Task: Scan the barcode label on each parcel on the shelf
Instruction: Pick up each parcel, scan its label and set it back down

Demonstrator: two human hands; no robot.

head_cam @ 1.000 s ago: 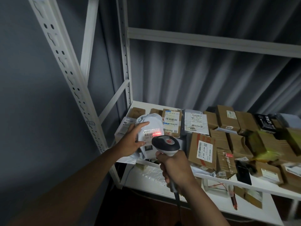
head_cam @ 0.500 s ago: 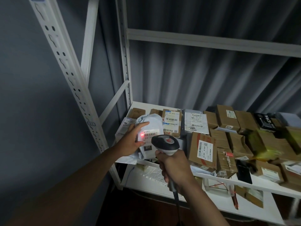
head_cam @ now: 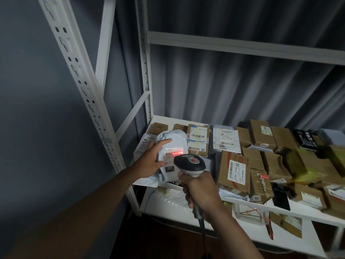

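Note:
A white plastic mailer parcel [head_cam: 175,139] stands tilted at the left end of the white shelf [head_cam: 149,181]. My left hand [head_cam: 152,160] holds it from the left side, thumb on its front and fingers over its top. My right hand [head_cam: 199,191] grips the handle of a grey and black barcode scanner [head_cam: 189,164] just in front of the parcel. A red scan line lies across the barcode label [head_cam: 172,152] on the parcel's face. A small dark tag reading 231 sits lower on the parcel.
Several brown cardboard parcels [head_cam: 234,171] and white mailers [head_cam: 225,140] with labels fill the shelf to the right. A lower shelf [head_cam: 280,236] holds more items. White slotted uprights [head_cam: 89,90] stand at the left. A grey corrugated wall is behind.
The red scan light moved from a spot at the label's left edge to a line across the barcode. Both hands stay almost where they were.

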